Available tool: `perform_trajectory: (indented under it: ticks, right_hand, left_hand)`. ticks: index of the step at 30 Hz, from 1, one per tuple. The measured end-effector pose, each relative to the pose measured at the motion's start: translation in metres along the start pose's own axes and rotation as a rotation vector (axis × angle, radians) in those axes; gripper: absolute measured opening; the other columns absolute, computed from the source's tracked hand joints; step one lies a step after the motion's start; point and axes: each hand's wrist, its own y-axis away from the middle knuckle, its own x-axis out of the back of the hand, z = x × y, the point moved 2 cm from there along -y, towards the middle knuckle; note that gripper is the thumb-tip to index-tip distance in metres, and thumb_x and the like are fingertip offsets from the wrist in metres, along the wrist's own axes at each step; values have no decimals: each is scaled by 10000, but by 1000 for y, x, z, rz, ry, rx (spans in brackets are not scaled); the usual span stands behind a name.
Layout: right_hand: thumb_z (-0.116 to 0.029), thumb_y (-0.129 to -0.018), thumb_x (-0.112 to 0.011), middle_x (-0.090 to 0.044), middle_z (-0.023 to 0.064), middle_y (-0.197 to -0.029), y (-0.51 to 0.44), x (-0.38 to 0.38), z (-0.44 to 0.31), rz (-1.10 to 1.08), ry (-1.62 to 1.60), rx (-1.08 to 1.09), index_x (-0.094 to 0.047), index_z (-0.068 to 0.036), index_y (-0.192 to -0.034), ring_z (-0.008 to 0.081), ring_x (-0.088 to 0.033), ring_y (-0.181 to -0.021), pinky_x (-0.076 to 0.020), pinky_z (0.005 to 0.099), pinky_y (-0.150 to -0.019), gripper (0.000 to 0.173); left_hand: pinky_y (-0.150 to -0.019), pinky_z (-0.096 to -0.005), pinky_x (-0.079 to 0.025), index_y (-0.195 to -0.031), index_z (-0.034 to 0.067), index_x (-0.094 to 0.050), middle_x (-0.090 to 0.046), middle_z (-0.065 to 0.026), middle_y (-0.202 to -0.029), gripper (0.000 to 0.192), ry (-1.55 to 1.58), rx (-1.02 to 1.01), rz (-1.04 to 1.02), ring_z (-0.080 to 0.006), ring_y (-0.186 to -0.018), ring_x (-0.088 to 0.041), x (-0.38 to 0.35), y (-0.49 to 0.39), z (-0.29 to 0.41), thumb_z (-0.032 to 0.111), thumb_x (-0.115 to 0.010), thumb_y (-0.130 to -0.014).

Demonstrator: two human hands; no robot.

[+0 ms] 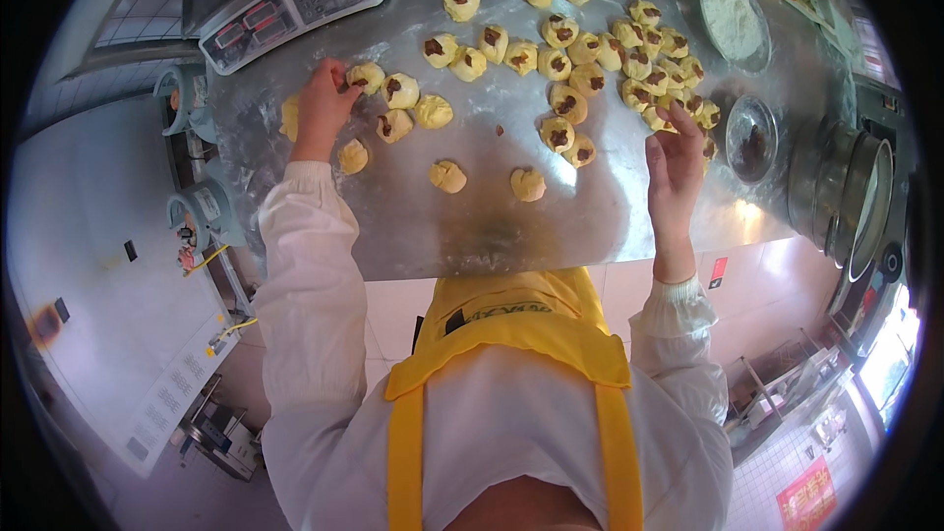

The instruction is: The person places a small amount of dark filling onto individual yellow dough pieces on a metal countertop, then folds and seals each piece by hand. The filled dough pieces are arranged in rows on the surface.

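Note:
My left hand is at the left of the steel worktable, its thumb and fingertips pinched on a dab of brown filling against a yellow dough ball. Another dough piece is partly hidden behind that hand. Over on the right, my right hand has its thumb apart from its fingers. Its fingertips reach the near edge of a dense cluster of dough balls, many topped with brown filling; whether they press on one is hard to see. Plain dough balls lie nearer to me.
A digital scale stands at the back left. To the right are a bowl of white flour, a clear bowl with some brown filling and a round metal container. A brown crumb lies mid-table.

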Motion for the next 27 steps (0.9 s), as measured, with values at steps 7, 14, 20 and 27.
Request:
perform_trajectory:
  ticks: [7,14,20,27]
  right_hand:
    - [47,-839,-572,-597,65,-1152,-11,-24,-9,-143,71,-25,-484,-41,-1273,96,-558,-794,-460,230,-695,451]
    - [9,-835,-596,-657,38,-960,-47,-102,-19,-410,140,152,-527,-85,-1221,177,-584,-824,-477,284,-713,404]
    - [-95,-802,-625,-683,26,-919,-89,-198,-1,-368,411,503,-525,-115,-1197,254,-590,-956,-443,399,-821,408]
    - [-138,-782,-664,-685,40,-937,-98,-235,20,-503,571,400,-507,-127,-1217,260,-566,-1019,-401,398,-855,463]
  left_hand:
    - [-672,-346,-525,-990,19,-646,-684,-150,-818,287,175,-43,-152,-270,-761,-673,1,1,-4,101,-717,-725]
    - [-709,-354,-528,-1017,89,-651,-692,-136,-855,236,-241,83,-76,-284,-813,-675,28,3,49,224,-643,-823]
    - [-693,-360,-533,-978,78,-640,-693,-111,-855,223,224,-200,4,-277,-785,-677,-21,-6,105,141,-701,-774]
    - [-707,-352,-541,-947,35,-662,-694,-133,-862,223,315,-197,-14,-269,-787,-680,-50,-21,89,84,-710,-734]
